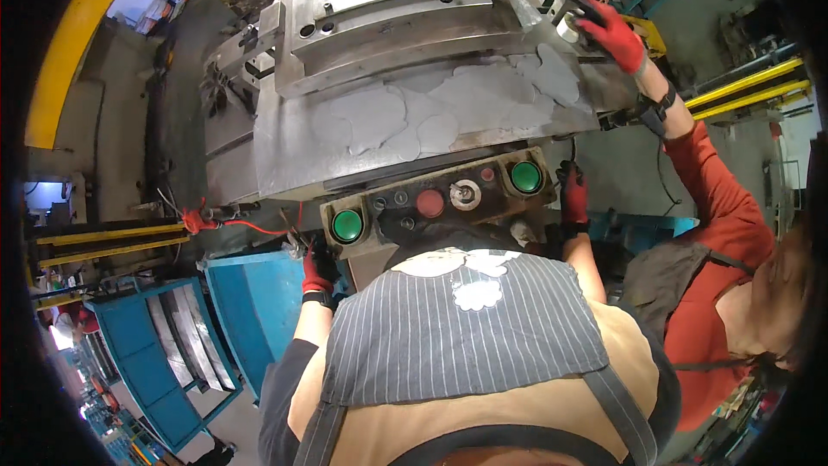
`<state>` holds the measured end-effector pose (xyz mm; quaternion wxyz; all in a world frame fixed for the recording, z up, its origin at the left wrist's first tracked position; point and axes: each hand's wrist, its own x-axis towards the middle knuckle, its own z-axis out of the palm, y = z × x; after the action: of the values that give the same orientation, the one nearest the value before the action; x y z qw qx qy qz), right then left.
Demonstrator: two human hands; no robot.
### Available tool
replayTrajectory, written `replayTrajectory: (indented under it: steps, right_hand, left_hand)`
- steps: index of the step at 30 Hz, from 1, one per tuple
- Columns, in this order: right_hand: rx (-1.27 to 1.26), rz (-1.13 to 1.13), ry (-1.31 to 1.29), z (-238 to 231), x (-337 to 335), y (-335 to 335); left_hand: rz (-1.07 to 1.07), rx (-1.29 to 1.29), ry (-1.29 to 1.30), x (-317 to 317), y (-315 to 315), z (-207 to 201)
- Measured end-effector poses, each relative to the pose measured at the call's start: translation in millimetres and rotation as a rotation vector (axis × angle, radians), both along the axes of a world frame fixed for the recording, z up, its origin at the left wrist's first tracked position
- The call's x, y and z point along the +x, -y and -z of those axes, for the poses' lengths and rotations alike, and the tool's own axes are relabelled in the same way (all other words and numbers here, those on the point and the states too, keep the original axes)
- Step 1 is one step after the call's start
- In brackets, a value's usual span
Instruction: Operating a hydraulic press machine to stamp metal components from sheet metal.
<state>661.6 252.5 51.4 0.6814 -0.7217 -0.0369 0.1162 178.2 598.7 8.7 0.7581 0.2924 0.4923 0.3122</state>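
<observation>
My left hand [319,269], in a red and black glove, is beside the left end of a worn control box [392,237]. Its fingers are curled around a thin tool whose kind I cannot make out, poking up past them. At the box's right end is my right hand [574,197], gloved alike, its dark fingers bent and partly hidden. The box carries a green button [348,226] near my left hand, another green button [526,177] near my right, and a red button [429,203] between them. Neither hand covers a button.
Beyond the box lies a steel press bed [345,134] with flat grey sheet pieces and a die [388,22]. A co-worker's red-gloved hand [617,34] reaches to the die's right side. Blue metal carts [155,362] stand at left; an orange-red hose [259,226] runs near my left hand.
</observation>
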Motion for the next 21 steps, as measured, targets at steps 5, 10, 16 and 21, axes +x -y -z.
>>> replayTrajectory:
  steps: [5, 10, 16, 21]
  right_hand:
    - [-0.256, -0.054, 0.005, -26, 1, -2]
    - [-0.422, -0.428, 0.208, 35, 6, 27]
    - [-0.237, -0.587, 0.103, 39, 9, 15]
    - [-0.027, -0.305, -0.376, -21, -24, -18]
  left_hand:
    - [0.357, 0.498, -0.421, 3, 10, -20]
    - [0.754, 0.679, -0.938, 2, 16, -64]
    - [0.99, 0.842, -0.936, -17, -15, -11]
    - [0.451, 0.159, -0.299, 7, -1, -40]
